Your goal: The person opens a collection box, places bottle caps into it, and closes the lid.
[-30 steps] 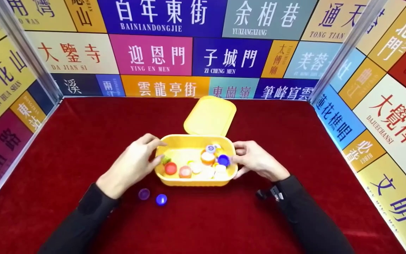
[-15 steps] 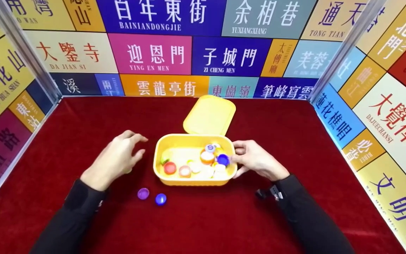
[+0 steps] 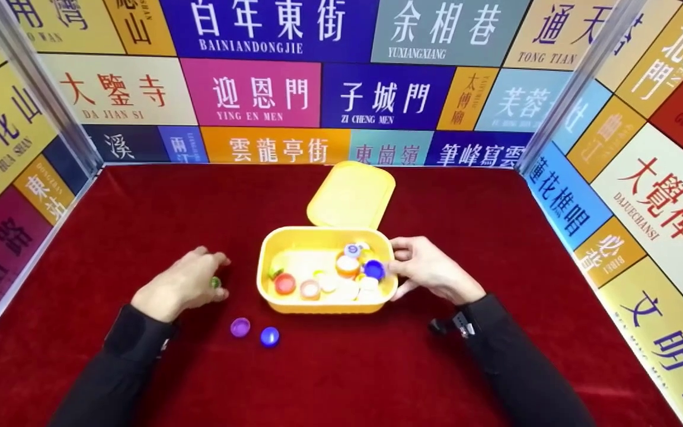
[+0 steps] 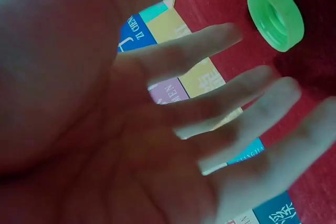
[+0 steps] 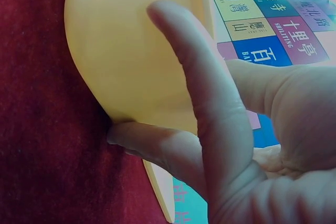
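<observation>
A green bottle cap [image 4: 276,18] is just beyond my left hand [image 3: 182,284], whose fingers are spread and apart from it in the left wrist view. Whether this cap touches the cloth I cannot tell. To the right stands a yellow plastic box [image 3: 318,308] holding several caps, among them a red one [image 3: 284,283] and a dark blue one [image 3: 374,270]. My right hand [image 3: 433,270] holds the box's right end, fingers around the outside of the wall. Nearer the front, a purple cap [image 3: 240,327] and a blue cap [image 3: 270,337] lie on the cloth.
A yellow lid [image 3: 351,194] lies behind the box, close against its back rim. Dark red cloth [image 3: 341,373] covers the table. Panels printed with large characters [image 3: 258,92] wall in the back and both sides.
My left hand has left the box's left end and moved left and toward the front, and a green cap now shows by its fingers. The right hand stays on the box.
</observation>
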Motion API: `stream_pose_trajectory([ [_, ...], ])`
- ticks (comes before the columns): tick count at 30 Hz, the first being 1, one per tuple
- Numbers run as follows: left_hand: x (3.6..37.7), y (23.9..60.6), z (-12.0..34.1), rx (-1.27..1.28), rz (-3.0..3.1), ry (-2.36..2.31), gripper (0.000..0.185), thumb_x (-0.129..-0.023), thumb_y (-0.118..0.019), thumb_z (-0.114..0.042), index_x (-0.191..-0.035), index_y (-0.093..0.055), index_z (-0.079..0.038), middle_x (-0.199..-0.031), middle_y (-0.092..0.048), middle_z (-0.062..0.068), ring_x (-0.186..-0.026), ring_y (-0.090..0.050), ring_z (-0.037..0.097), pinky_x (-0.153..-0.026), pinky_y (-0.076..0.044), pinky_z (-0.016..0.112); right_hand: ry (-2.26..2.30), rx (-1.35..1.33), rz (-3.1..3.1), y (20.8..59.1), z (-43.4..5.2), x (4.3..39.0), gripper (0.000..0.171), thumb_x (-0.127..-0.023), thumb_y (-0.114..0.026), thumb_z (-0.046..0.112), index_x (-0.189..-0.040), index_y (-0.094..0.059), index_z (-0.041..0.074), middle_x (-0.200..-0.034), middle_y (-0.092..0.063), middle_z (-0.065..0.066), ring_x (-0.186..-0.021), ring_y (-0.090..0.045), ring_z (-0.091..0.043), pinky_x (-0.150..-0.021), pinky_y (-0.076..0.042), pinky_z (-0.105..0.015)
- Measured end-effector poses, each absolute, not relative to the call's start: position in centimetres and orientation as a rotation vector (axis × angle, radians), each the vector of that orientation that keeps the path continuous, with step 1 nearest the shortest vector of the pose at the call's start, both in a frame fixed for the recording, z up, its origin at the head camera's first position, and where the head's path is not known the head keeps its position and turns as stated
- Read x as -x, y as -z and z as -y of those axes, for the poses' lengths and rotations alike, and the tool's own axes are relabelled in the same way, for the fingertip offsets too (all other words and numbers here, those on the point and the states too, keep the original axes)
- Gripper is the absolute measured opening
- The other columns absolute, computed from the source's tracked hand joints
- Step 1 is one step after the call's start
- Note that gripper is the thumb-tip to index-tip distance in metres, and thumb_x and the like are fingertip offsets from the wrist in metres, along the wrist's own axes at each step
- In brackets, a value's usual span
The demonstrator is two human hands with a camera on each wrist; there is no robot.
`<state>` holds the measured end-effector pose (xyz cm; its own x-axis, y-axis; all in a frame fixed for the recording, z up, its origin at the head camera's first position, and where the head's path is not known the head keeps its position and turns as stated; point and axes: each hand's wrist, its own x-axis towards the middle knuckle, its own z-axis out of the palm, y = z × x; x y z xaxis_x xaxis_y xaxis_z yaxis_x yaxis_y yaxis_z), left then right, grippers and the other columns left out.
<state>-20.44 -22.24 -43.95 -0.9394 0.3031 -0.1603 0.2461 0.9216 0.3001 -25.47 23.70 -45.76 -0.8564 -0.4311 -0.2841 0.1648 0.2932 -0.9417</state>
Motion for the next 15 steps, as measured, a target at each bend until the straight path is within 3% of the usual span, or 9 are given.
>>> stream_pose_trajectory([
  [4,20.16,44.04,22.31,-0.465,-2.867,-0.365,0.052,-0.090,-0.095,-0.006,-0.137,-0.077,0.005,-0.120,-0.071,0.025,-0.108,-0.069,0.035,-0.099,-0.064,0.052,1.598,0.230,-2.074,45.97,-23.70,25.51,0.051,-0.110,-0.066,-0.005,-0.159,-0.057,-0.013,-0.142,-0.077,-0.034,-0.097,-0.086,-0.032,-0.071,-0.073,-0.043],
  [9,20.12,44.17,22.16,-0.488,-2.881,-0.422,0.029,-0.090,-0.084,0.006,-0.118,-0.081,0.002,-0.112,-0.072,0.021,-0.102,-0.069,0.035,-0.091,-0.063,0.049,1.603,0.227,-2.074,45.95,-23.74,25.48,0.052,-0.109,-0.066,-0.005,-0.159,-0.057,-0.013,-0.142,-0.076,-0.034,-0.098,-0.086,-0.033,-0.071,-0.073,-0.043],
  [15,20.63,44.62,21.80,-0.586,-2.932,-0.426,0.015,-0.088,-0.083,0.007,-0.102,-0.083,-0.001,-0.102,-0.078,0.017,-0.101,-0.073,0.037,-0.090,-0.066,0.051,1.598,0.236,-2.078,45.96,-23.71,25.57,0.052,-0.109,-0.066,-0.004,-0.159,-0.057,-0.013,-0.142,-0.076,-0.035,-0.098,-0.086,-0.033,-0.070,-0.073,-0.043],
])
